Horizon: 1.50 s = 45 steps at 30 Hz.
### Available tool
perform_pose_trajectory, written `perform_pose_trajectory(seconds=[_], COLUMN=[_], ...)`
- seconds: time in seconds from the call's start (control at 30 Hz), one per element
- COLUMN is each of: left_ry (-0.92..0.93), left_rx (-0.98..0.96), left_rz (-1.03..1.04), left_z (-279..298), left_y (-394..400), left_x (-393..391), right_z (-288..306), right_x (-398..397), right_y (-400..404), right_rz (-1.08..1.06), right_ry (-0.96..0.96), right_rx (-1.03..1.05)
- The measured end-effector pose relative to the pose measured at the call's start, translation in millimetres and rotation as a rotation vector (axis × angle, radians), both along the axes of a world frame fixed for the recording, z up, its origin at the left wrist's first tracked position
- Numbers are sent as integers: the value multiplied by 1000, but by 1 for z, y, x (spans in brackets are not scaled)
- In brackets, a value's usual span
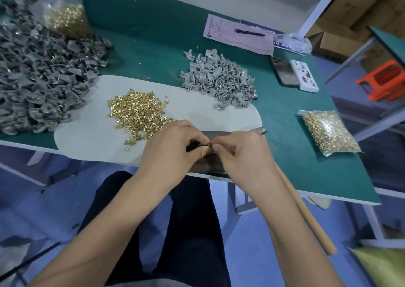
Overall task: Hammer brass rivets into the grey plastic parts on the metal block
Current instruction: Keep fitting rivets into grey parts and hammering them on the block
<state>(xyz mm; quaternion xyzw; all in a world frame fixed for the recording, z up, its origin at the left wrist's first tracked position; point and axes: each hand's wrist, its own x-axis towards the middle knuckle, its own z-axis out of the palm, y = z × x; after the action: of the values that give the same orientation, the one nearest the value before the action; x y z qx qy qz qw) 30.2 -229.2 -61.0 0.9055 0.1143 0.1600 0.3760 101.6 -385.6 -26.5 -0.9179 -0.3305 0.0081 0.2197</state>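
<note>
Looks like the loading step: both hands, left (pixel 175 142) and right (pixel 241 153), pinch something tiny together over the metal block (pixel 210 166), likely seating a rivet. Loose rivets (pixel 138 113) lie just beyond the left hand. Next up: grabbing the hammer (pixel 306 216) under the right wrist.

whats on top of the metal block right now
Both hands rest on the metal block: the left hand and right hand pinch something small together over it. A taped left fingertip shows; the pinched piece itself is covered by the fingers.
</note>
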Motion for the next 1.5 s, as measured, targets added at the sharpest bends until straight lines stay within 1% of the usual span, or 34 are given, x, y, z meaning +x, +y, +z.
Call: perform_pose_trajectory(seconds=[0.13, 0.3, 0.33, 0.4, 0.47, 0.5, 0.53, 0.57, 0.6, 0.63, 0.67, 0.7, 0.73, 0.77, 0.87, 0.9, 0.93, 0.97, 1.03, 1.07, 1.1, 1.17, 1.23, 1.3, 1.33, 1.43, 1.5], left_ry=[-8, -11, -10, 4, 21, 28, 34, 40, 47, 53, 58, 60, 58, 55, 61, 62, 62, 62, 57, 55, 54, 51, 42, 43, 46, 54, 57], left_rx=[47, 60, 67, 85, 101, 107, 113, 118, 125, 134, 144, 151, 155, 161, 183, 183, 182, 183, 195, 201, 205, 209, 210, 214, 215, 216, 216], left_rz=[-6, -5, -9, -11, -10, -11, -13, -15, -16, -17, -18, -19, -21, -20, -17, -18, -19, -19, -16, -16, -16, -14, -12, -8, -7, -7, -10], left_z=[1, 3, 4, 6, 7, 8, 8, 9, 10, 10, 11, 11, 12, 13, 14, 14, 14, 14, 13, 13, 13, 12, 11, 11, 11, 11, 11], left_y=[1, -1, -2, -1, -1, -1, -1, -1, -1, -1, -1, -1, -1, -1, -1, 0, 0, 0, 1, 1, 1, 2, 2, 2, 2, 1, 1], left_x=[-2, -5, -5, -5, -5, -4, -4, -4, -4, -4, -4, -4, -4, -3, -3, -2, -2, -1, 0, 0, 1, 1, 1, 2, 2, 3, 4], right_z=[-3, -8, -12, -18, -24, -27, -30, -34, -37, -41, -44, -47, -48, -48, -40, -37, -34, -29, -14, -7, -1, 5, 10, 16, 19, 24, 22], right_x=[-1, -3, -5, -11, -14, -12, -9, -4, 0, 4, 7, 10, 12, 15, 18, 18, 18, 18, 11, 5, -2, -12, -16, -16, -15, -17, -20], right_y=[-2, -4, -5, -9, -19, -27, -37, -48, -59, -68, -75, -79, -81, -83, -83, -84, -87, -89, -90, -88, -86, -79, -72, -67, -66, -62, -59], right_rz=[-24, -16, -16, -29, -109, -172, -257, -362, -470, -554, -590, -587, -564, -540, -575, -590, -576, -533, -393, -322, -263, -196, -181, -185, -184, -191, -192], right_ry=[27, -47, -50, -28, -36, -81, -143, -190, -193, -151, -87, -26, 7, 7, -82, -107, -96, -44, 99, 141, 156, 131, 88, 65, 53, 33, 50], right_rx=[43, 77, 112, 255, 406, 448, 436, 355, 215, 53, -75, -138, -159, -172, -241, -216, -135, -15, 198, 242, 241, 137, 1, -67, -57, 65, 64])
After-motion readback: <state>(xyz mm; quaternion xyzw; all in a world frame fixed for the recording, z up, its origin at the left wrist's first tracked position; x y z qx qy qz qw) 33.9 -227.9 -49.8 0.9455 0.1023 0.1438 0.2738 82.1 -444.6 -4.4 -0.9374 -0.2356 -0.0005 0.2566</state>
